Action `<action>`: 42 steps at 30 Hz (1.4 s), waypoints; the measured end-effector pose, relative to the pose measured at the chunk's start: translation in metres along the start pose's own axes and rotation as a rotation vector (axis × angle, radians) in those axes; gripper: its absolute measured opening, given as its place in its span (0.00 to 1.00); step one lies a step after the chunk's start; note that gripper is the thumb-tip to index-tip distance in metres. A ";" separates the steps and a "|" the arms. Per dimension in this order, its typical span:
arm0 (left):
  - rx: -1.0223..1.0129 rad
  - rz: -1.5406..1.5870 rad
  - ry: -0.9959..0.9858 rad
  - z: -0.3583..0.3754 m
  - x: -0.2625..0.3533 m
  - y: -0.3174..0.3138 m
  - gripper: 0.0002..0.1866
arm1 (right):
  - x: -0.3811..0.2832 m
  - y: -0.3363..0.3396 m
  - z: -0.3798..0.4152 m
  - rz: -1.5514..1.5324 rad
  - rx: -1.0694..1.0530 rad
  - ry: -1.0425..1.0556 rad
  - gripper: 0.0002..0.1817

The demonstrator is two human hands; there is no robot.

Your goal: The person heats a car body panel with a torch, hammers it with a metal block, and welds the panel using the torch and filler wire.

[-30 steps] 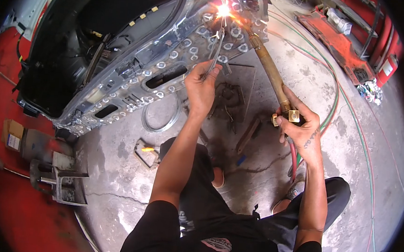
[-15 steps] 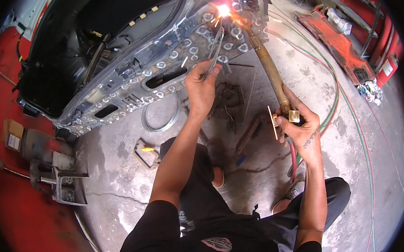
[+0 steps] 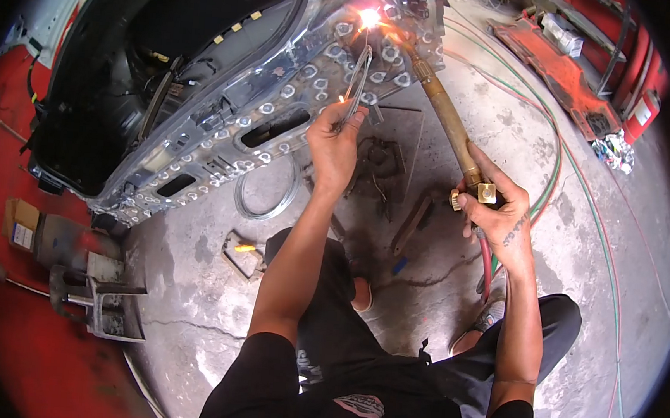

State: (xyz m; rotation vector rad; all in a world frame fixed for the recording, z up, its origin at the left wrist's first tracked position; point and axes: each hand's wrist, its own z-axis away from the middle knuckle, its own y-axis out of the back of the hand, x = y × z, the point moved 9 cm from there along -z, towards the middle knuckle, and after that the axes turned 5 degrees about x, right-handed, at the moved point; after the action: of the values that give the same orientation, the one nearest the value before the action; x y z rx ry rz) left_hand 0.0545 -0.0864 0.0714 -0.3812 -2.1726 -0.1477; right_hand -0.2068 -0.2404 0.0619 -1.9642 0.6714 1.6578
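Note:
My right hand (image 3: 498,205) is closed around the valve end of a brass gas torch (image 3: 450,120), whose tip points up and left at the metal panel. A bright white-orange flame (image 3: 370,19) burns where the tip meets the panel. In my left hand (image 3: 335,143) is a folded bundle of thin welding wire (image 3: 362,71), pinched between thumb and fingers, its upper end just below the flame. The bare car body panel (image 3: 231,132) carries many round weld marks and several slots. A small orange spark glows beside my left fingers.
A coil of wire (image 3: 241,195) and a metal bracket (image 3: 242,255) lie on the concrete floor. Green and red hoses (image 3: 578,179) run along the right. Top right are a red floor jack (image 3: 557,81) and a fire extinguisher (image 3: 642,114). A clamp-like metal piece (image 3: 99,297) stands left.
Sparks have shifted: the bright streaks near the panel and the torch valve are gone, and one now glows by my left fingers. Both hands stay nearly in place, with the flame still burning.

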 end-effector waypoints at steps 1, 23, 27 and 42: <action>0.000 0.001 0.000 0.000 0.000 0.000 0.08 | 0.000 0.000 0.000 0.000 0.000 -0.002 0.37; -0.001 -0.047 -0.035 -0.001 0.006 -0.003 0.07 | 0.001 0.000 0.000 -0.028 -0.004 -0.003 0.37; 0.001 -0.031 -0.036 0.000 0.005 -0.003 0.07 | -0.001 0.000 0.001 -0.033 -0.009 -0.001 0.36; 0.009 -0.023 -0.011 0.001 0.007 -0.004 0.07 | -0.005 0.001 0.002 -0.034 -0.032 0.005 0.32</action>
State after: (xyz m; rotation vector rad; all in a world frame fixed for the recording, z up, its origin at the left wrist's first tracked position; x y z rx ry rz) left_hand 0.0485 -0.0880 0.0768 -0.3527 -2.1888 -0.1494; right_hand -0.2093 -0.2394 0.0668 -1.9913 0.6141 1.6535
